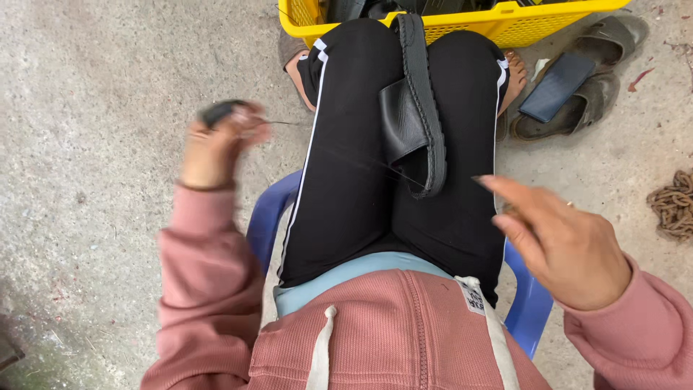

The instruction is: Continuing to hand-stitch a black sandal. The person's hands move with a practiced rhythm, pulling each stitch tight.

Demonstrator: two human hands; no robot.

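— What have you got in your hands there?

— From my head camera: my left hand is raised out to the side, blurred, fingers closed around a small dark tool. I cannot tell exactly what the tool is.

— And the right?

— My right hand is up beside my right thigh, thumb and forefinger pinched together. It looks to be pinching something thin and dark at the fingertips, but it is too small to be sure. A fine thread runs across my lap between the two hands.

— Where is the sandal?

— The sandal is clamped on edge between my knees, black sole facing right, strap to the left. The thread reaches its lower end.

— What else is around you?

— I sit on a blue chair. A yellow basket stands just past my knees. To my right, on the concrete, a dark phone lies on a pair of grey slippers, and a rusty chain sits at the edge.
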